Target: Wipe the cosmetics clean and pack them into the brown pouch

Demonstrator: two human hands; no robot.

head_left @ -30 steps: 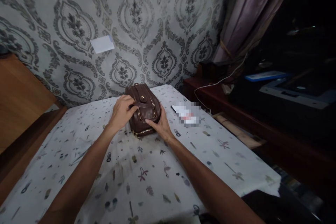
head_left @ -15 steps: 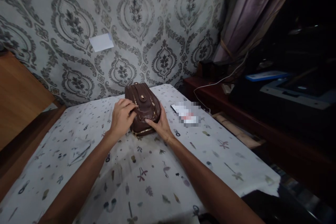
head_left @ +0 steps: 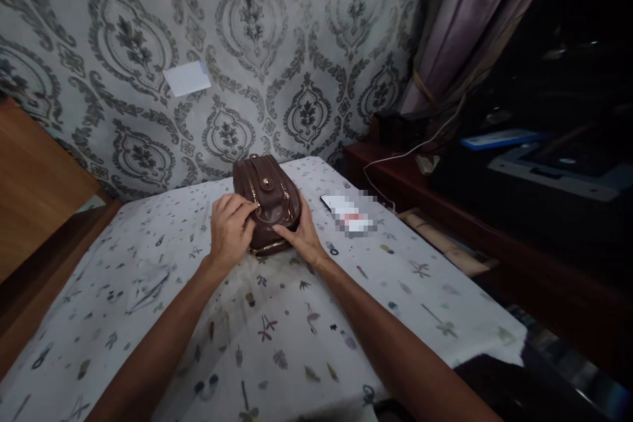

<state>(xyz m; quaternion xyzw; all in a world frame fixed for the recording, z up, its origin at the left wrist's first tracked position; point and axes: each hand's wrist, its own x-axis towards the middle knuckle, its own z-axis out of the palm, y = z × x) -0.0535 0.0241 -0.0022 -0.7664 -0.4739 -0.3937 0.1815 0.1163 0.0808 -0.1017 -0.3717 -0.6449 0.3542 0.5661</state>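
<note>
A brown leather bag (head_left: pixel 270 168) with gold zippers and a gold clasp lies on the patterned tablecloth (head_left: pixel 277 316) near the wall. My left hand (head_left: pixel 231 227) is at its left side, thumb and forefinger pinched at the lower end of the left gold zipper, where a small zipper pull shows at the fingertips. Against the bag's right side rests my right hand (head_left: pixel 305 237), its thumb over the near part of the top and its fingers hidden behind the edge. A thin brown strap curves between the two hands.
A phone (head_left: pixel 349 213), partly blurred out, lies right of the bag. Behind it a white cable (head_left: pixel 420 150) runs over a dark red cabinet (head_left: pixel 361 155). Crumpled clear plastic (head_left: pixel 148 283) is at left on the cloth. A wooden panel (head_left: pixel 42 191) borders the left side.
The fingers of my left hand have drawn closer together at the left zipper. My right hand keeps its hold on the bag. The view has shifted slightly.
</note>
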